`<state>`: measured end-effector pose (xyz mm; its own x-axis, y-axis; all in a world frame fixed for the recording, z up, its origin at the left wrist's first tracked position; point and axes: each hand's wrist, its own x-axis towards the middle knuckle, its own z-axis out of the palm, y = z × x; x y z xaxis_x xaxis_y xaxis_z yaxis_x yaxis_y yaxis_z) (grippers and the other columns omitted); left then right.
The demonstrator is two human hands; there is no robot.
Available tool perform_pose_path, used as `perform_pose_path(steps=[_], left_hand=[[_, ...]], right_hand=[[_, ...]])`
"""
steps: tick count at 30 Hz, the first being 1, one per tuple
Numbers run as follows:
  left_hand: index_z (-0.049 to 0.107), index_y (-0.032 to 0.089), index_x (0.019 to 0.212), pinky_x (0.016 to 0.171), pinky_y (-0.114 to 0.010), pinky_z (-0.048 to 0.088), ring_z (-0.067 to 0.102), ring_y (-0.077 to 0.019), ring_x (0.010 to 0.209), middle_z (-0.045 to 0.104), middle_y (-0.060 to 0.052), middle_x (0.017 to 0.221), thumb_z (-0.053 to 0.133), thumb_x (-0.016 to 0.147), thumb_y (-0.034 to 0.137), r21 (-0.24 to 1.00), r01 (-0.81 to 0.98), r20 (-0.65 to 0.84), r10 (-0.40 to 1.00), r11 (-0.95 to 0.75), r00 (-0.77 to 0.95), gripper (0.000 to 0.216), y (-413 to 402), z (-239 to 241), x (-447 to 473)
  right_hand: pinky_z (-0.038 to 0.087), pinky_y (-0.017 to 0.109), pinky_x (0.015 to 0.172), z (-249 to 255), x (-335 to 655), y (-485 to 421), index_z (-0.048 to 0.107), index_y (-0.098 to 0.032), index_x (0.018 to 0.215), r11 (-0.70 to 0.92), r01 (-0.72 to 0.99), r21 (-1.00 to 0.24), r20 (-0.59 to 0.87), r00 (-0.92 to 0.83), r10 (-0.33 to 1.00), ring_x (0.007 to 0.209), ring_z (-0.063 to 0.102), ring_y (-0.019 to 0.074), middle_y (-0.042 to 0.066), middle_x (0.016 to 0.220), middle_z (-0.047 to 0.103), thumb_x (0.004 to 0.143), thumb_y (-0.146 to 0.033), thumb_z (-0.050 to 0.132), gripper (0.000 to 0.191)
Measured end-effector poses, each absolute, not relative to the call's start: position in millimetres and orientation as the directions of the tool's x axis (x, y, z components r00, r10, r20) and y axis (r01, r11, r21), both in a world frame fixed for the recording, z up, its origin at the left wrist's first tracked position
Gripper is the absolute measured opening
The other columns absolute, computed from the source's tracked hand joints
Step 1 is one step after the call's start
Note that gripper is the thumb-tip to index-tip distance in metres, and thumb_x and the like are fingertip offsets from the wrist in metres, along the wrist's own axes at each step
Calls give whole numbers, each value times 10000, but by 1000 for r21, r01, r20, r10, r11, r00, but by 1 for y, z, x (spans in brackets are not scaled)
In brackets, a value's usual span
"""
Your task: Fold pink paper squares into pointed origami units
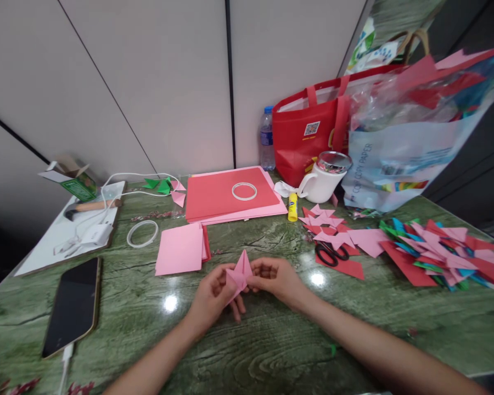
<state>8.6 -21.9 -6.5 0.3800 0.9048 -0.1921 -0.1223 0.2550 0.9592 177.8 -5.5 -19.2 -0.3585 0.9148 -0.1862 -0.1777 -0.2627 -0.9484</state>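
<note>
A folded pink origami paper (241,272), with one point standing up, is held between both hands above the green marbled table (247,351). My left hand (216,291) grips its left side with the thumb in front; some of its lower fingers stick out beneath. From the right, my right hand (274,277) pinches the paper's edge between thumb and curled fingers. A stack of square pink sheets (180,249), with red ones under it, lies just beyond my left hand. Black-handled scissors (331,253) rest on paper scraps to the right.
Large red and pink sheets (214,192) lie at the back, a white ring (244,191) on top. A glue stick (292,207), white mug (323,181), red bag (300,142) and scrap-filled plastic bag (395,159) stand right. Paper pieces (448,252) heap far right; a phone (72,307) lies left.
</note>
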Motion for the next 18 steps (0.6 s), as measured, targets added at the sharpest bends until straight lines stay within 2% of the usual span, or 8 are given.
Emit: perform_pose_path(steps=[3, 5, 9, 18], left_hand=[[500, 144, 760, 326, -175, 379, 515, -96, 339, 605, 11, 512, 657, 699, 448, 971, 4, -224, 908, 238, 355, 348, -22, -7, 10], [495, 145, 682, 315, -159, 336, 467, -76, 301, 571, 21, 439, 626, 730, 440, 971, 62, -237, 911, 229, 338, 326, -22, -6, 11], [507, 147, 680, 317, -158, 327, 453, -72, 303, 565, 27, 431, 638, 718, 439, 976, 81, -219, 913, 204, 343, 322, -21, -7, 11], [549, 138, 663, 394, -203, 422, 560, -123, 375, 621, -20, 475, 538, 797, 457, 981, 95, -192, 924, 169, 332, 347, -23, -9, 10]], right_hand=[[441, 215, 547, -20, 178, -6, 611, -138, 709, -217, -136, -967, -146, -401, 904, 536, 554, 87, -26, 603, 611, 621, -343, 741, 259], [432, 210, 549, -23, 178, -7, 613, -140, 705, -191, -114, -975, -126, -426, 896, 534, 535, 80, -33, 598, 596, 636, -342, 729, 243], [430, 214, 546, -27, 178, -7, 627, -143, 741, -154, -84, -985, -101, -447, 889, 550, 537, 90, -18, 632, 606, 650, -363, 720, 256], [407, 204, 479, -26, 174, -10, 537, -162, 618, -159, -23, -987, -138, -390, 910, 475, 513, 90, -42, 539, 540, 632, -374, 716, 277]])
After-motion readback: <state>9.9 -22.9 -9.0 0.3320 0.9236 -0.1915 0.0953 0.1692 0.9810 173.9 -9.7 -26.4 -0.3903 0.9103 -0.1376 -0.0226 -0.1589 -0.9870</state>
